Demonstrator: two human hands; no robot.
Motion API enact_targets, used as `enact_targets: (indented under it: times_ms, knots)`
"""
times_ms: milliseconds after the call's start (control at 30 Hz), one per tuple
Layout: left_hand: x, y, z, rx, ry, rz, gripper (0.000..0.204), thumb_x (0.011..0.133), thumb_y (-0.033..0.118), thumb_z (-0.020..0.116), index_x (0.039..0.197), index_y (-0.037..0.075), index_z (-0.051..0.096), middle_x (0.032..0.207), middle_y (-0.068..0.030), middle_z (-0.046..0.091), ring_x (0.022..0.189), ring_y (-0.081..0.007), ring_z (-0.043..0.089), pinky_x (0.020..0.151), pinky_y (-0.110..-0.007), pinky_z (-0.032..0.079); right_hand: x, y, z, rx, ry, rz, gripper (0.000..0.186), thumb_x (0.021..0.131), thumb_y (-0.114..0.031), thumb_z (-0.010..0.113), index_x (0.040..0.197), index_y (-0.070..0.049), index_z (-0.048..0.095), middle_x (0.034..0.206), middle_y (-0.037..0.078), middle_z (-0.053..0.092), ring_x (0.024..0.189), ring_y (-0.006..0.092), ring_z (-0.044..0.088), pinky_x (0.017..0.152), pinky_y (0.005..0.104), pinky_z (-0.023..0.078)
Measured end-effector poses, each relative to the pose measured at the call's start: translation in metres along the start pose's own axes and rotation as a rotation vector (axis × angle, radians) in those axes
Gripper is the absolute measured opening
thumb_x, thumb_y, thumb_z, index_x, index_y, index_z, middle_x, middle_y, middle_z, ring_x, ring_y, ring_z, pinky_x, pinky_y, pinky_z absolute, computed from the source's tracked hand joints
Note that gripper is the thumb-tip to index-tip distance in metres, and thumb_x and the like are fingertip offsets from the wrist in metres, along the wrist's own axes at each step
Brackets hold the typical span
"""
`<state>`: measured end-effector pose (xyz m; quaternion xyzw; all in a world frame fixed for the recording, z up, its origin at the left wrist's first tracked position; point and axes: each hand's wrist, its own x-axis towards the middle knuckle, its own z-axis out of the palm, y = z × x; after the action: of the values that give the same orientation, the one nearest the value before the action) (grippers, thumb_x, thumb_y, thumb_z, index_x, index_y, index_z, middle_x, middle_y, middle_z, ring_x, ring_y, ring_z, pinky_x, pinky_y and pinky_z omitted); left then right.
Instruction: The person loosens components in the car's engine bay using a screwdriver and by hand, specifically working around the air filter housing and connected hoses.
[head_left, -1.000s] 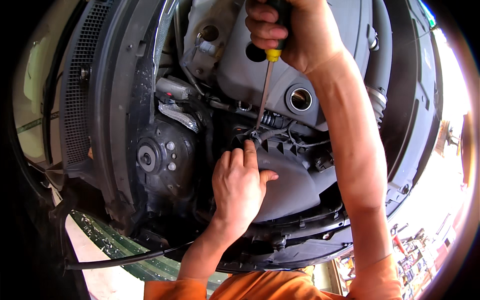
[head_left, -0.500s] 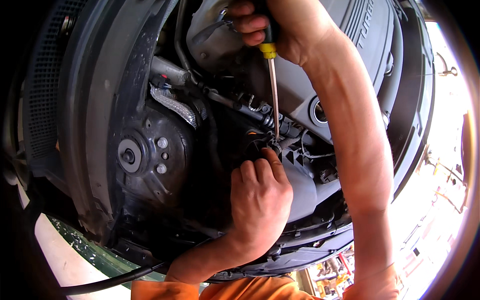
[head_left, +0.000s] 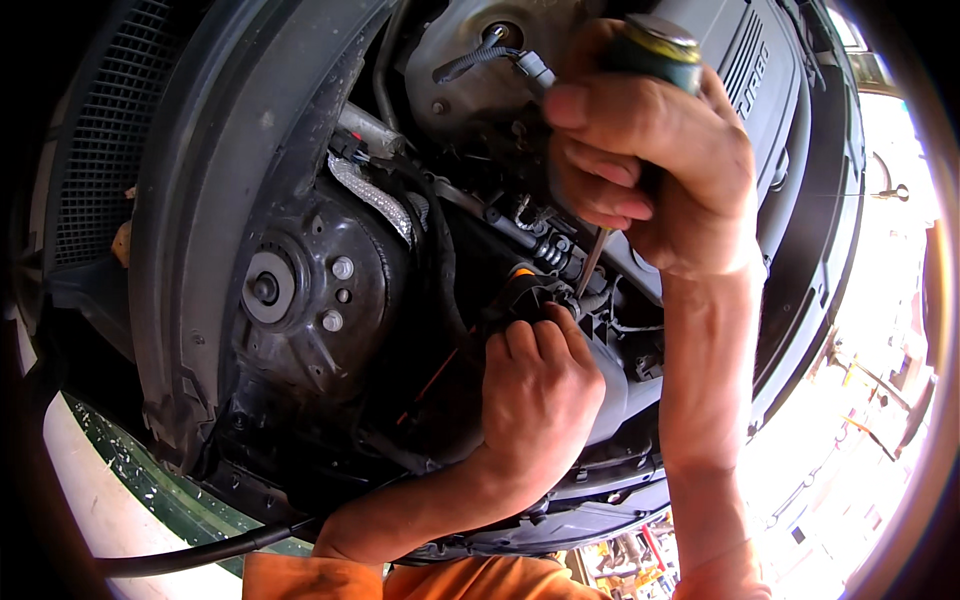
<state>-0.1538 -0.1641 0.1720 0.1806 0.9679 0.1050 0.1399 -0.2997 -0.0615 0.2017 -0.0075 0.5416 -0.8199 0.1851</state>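
My right hand (head_left: 665, 165) is wrapped round the handle of a screwdriver (head_left: 660, 52), whose butt end sticks up above the fist. Its thin metal shaft slants down and to the left, and the tip meets a small connector or clamp area beside a ribbed grey hose (head_left: 592, 301). Just below that spot, my left hand (head_left: 542, 385) has its fingers curled at a black plastic part (head_left: 520, 297) with an orange patch on top. Its fingertips are hidden, so what they grip does not show.
Left of my hands lies a round strut mount (head_left: 268, 288) with bolts. A silver heat-wrapped hose (head_left: 370, 200) runs above it. The grey engine cover (head_left: 735, 60) lies behind my right hand. A loose cable plug (head_left: 536, 70) stands at the top. A black hose (head_left: 200, 556) crosses the lower left.
My right hand has swung downward and toward me, tilting the screwdriver so its handle leans right. My left hand stays at the same black part while the whole view shifts slightly.
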Motion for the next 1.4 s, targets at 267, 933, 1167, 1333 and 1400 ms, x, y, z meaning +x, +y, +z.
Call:
enact_targets:
  times_ms: [267,933,1167,1333,1400]
  knots:
    - [0.0,-0.001,0.003,-0.036,0.017,-0.003,0.062,0.066,0.028,0.081,0.114,-0.008,0.067,0.077,-0.0082,0.054,0.08,-0.0234,0.054,0.077,-0.037,0.047,-0.023,-0.012,0.002,-0.077,-0.01,-0.157,0.028,0.078,0.003,0.064,0.068,-0.001,0.038,0.055,0.005,0.038,0.039,0.0078,0.03,0.033,0.0228,0.023]
    - [0.002,-0.001,0.001,0.038,0.153,0.072,0.038,0.075,0.011,0.064,0.105,-0.011,0.069,0.071,-0.0059,0.054,0.071,-0.0198,0.052,0.064,-0.034,0.044,-0.055,-0.012,-0.004,-0.213,0.07,-0.143,0.023,0.081,-0.01,0.068,0.073,-0.002,0.049,0.058,0.002,0.047,0.041,0.0083,0.038,0.039,0.0242,0.029]
    - [0.006,-0.007,-0.008,-0.165,0.018,0.019,0.067,0.06,0.027,0.087,0.114,-0.007,0.067,0.081,-0.0105,0.06,0.08,-0.0267,0.059,0.074,-0.038,0.05,0.032,-0.01,-0.017,0.012,0.039,0.007,0.018,0.083,-0.012,0.07,0.073,-0.001,0.061,0.06,0.002,0.051,0.046,0.0099,0.045,0.042,0.0267,0.034]
    - [0.015,-0.007,-0.017,-0.075,-0.078,-0.048,0.059,0.056,0.033,0.092,0.091,0.003,0.057,0.081,-0.0116,0.063,0.084,-0.0317,0.062,0.076,-0.042,0.05,0.059,0.012,-0.013,0.037,0.117,0.106,0.014,0.077,-0.011,0.072,0.077,0.001,0.066,0.065,0.004,0.054,0.05,0.0114,0.048,0.044,0.0269,0.037]
    - [0.023,-0.004,-0.02,-0.056,-0.14,-0.042,0.06,0.056,0.033,0.092,0.093,0.002,0.057,0.083,-0.0126,0.065,0.085,-0.0328,0.063,0.077,-0.043,0.05,0.07,0.021,-0.014,0.091,0.079,0.143,0.015,0.075,-0.008,0.075,0.076,0.005,0.067,0.067,0.01,0.057,0.05,0.0173,0.054,0.045,0.0309,0.045]
